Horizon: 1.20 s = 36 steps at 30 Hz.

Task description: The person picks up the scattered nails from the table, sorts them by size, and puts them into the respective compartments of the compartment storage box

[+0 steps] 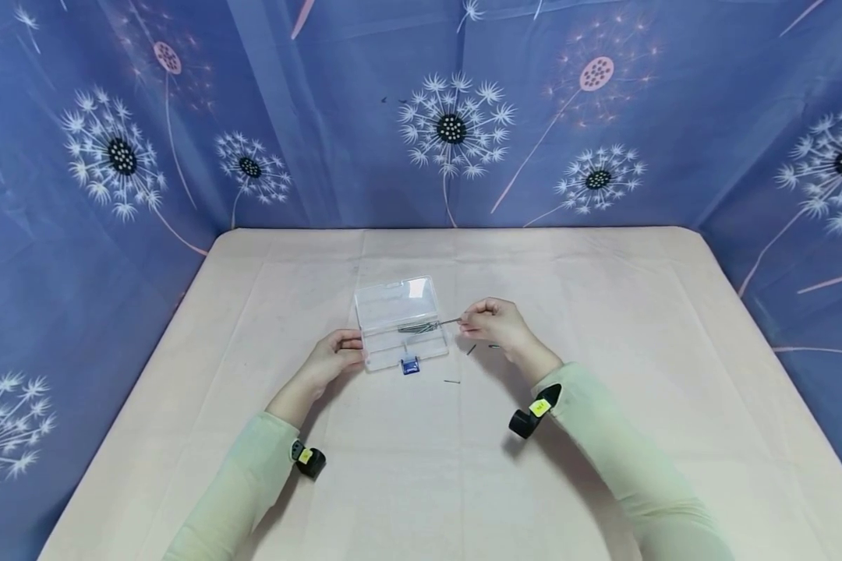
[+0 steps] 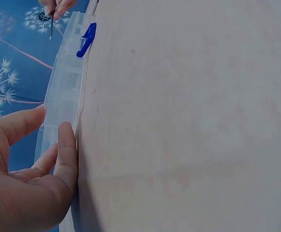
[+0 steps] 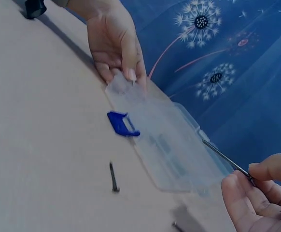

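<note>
Clear plastic box (image 1: 380, 345) lies at the middle of the table (image 1: 421, 483), its lid (image 1: 386, 302) folded open toward the far side. A blue latch (image 1: 410, 365) sits at the middle of the box's near edge. Inside, a bundle of dark metal nails (image 1: 415, 329) lies in the right part of the far row, roughly lengthwise from left to right.

The left hand (image 1: 333, 358) grips the box at its left end, thumb and fingers touching the plastic. The right hand (image 1: 498, 323), just beyond the box's right edge, pinches a single nail (image 3: 226, 156) between thumb and fingers; its pointed end reaches left toward the box, and its other end is hidden in the fingers.

Three more nails lie loose on the table. One (image 1: 452, 382) is near the box's near right corner; a second (image 1: 472, 350) lies to the right of the box, and a third (image 1: 494, 346) a little farther right, close to the right hand.

Pale green sleeves (image 1: 617, 452) cover both arms, and each wrist carries a small black camera (image 1: 524, 423) with a yellow label. Blue curtains (image 1: 351, 156) printed with dandelions hang behind the table and along its left and right sides.
</note>
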Motion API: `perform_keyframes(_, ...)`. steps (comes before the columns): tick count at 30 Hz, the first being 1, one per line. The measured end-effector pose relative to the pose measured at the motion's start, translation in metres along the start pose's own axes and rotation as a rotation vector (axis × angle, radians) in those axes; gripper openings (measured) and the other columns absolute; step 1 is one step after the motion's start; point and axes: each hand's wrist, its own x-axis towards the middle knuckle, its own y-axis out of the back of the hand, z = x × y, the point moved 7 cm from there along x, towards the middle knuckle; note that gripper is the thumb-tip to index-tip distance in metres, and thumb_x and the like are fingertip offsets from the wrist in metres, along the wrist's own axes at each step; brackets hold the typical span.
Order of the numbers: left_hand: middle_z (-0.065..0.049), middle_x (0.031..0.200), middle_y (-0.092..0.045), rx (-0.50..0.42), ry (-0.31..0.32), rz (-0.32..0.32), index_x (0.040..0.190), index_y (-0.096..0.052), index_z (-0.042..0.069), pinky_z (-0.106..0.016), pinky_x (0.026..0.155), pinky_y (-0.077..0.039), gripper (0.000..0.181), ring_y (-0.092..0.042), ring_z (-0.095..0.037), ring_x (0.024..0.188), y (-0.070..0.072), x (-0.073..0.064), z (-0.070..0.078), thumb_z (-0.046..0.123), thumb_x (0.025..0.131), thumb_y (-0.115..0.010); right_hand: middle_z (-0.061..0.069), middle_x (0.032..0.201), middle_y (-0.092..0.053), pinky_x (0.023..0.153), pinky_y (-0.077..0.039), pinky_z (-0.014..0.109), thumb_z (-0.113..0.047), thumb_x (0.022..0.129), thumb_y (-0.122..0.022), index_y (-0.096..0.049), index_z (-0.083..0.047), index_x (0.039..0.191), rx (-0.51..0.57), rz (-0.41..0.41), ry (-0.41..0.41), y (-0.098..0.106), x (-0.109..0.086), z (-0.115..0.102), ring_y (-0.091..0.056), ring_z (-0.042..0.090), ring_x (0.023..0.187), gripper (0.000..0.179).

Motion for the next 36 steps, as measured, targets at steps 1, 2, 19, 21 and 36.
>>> perform_keyframes(1,-0.018,0.114,-0.051,-0.001,0.001,0.002,0.132,-0.038,-0.013,-0.016,0.077,-0.055,0.049,-0.055,-0.004,0.083,0.0,0.0,-0.001,-0.004,0.088,-0.056,0.001,0.079,-0.065,0.073,-0.059,0.021,0.004,0.091,-0.051,-0.052,0.016,0.105,-0.003,0.0,-0.001,-0.003,0.001,-0.001,-0.065,0.007,0.07,0.018)
perform_keyframes(2,-0.018,0.114,-0.051,-0.001,0.002,0.003,0.132,-0.038,-0.013,-0.016,0.077,-0.055,0.049,-0.054,-0.004,0.083,0.001,0.0,-0.001,-0.004,0.087,-0.056,0.002,0.08,-0.065,0.073,-0.059,0.021,0.004,0.092,-0.051,-0.052,0.016,0.105,-0.004,0.001,-0.002,-0.006,0.002,-0.001,-0.065,0.008,0.07,0.018)
perform_keyframes(19,-0.017,0.112,-0.052,-0.019,0.014,0.007,0.132,-0.039,-0.014,-0.015,0.074,-0.055,0.05,-0.055,-0.002,0.082,0.001,0.001,-0.001,-0.006,0.086,-0.057,0.008,0.081,-0.066,0.07,-0.06,0.023,0.005,0.089,-0.057,-0.057,0.012,0.101,-0.072,0.003,0.016,-0.047,0.021,-0.003,-0.065,0.009,0.067,0.014)
perform_keyframes(21,-0.016,0.112,-0.052,-0.018,0.021,0.01,0.132,-0.039,-0.013,-0.014,0.074,-0.054,0.05,-0.055,-0.002,0.082,0.001,0.002,-0.002,-0.006,0.086,-0.057,0.01,0.082,-0.066,0.07,-0.06,0.024,0.004,0.088,-0.057,-0.057,0.012,0.1,-0.093,0.007,0.022,-0.05,0.023,-0.004,-0.065,0.009,0.067,0.014)
perform_keyframes(36,-0.016,0.111,-0.052,-0.028,0.02,0.012,0.132,-0.038,-0.014,-0.014,0.074,-0.055,0.049,-0.054,-0.001,0.079,0.001,0.003,-0.002,-0.007,0.087,-0.056,0.017,0.088,-0.064,0.075,-0.06,0.029,0.003,0.088,-0.06,-0.059,0.011,0.1,-0.252,0.02,0.034,-0.053,0.022,-0.002,-0.064,0.012,0.071,0.014)
